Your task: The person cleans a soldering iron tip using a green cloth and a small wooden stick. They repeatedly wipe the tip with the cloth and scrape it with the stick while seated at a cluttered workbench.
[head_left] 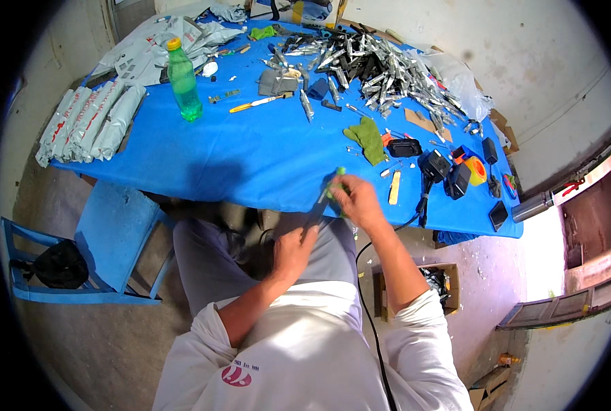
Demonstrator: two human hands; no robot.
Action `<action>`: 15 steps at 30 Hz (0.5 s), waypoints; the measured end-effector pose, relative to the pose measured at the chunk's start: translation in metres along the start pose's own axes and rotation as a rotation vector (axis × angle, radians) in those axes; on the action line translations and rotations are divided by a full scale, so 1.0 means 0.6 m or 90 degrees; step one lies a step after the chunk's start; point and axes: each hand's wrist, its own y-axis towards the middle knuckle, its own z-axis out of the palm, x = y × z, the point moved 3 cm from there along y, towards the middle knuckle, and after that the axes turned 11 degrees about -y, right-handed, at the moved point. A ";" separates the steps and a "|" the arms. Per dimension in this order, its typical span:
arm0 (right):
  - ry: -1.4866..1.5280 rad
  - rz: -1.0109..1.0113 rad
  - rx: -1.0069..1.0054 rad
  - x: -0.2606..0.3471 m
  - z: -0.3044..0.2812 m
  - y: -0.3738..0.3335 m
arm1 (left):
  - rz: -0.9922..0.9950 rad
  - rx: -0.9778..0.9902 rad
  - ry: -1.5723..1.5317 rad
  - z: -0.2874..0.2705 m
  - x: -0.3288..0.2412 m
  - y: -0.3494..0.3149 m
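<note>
My left hand [293,252] is closed around the lower end of a slim dark grey bar [315,215], whose exact kind I cannot make out. It slants up over the near table edge, above my lap. My right hand [357,200] is closed at the bar's upper end, pinching something bright green [340,171] that looks like a piece of cloth. The fingers cover most of it. Just beyond, a crumpled green cloth [367,140] lies on the blue-covered table [237,154].
A big pile of slim silvery parts [380,68] fills the table's far side. A green bottle [183,82] stands at left near silver-grey packages [90,123]. Black adapters [434,164] and orange tape [476,171] lie right. A blue chair [117,226] stands left; a cable [370,315] hangs beside me.
</note>
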 end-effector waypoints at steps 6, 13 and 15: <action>-0.084 -0.112 0.075 0.054 0.014 -0.046 | -0.008 0.006 0.014 0.000 0.003 -0.006; -0.060 0.006 -0.138 -0.019 -0.013 0.012 | 0.016 0.008 0.035 -0.001 -0.003 -0.007; -0.034 -0.002 -0.114 0.004 -0.007 0.005 | 0.016 0.009 0.039 0.000 -0.001 -0.009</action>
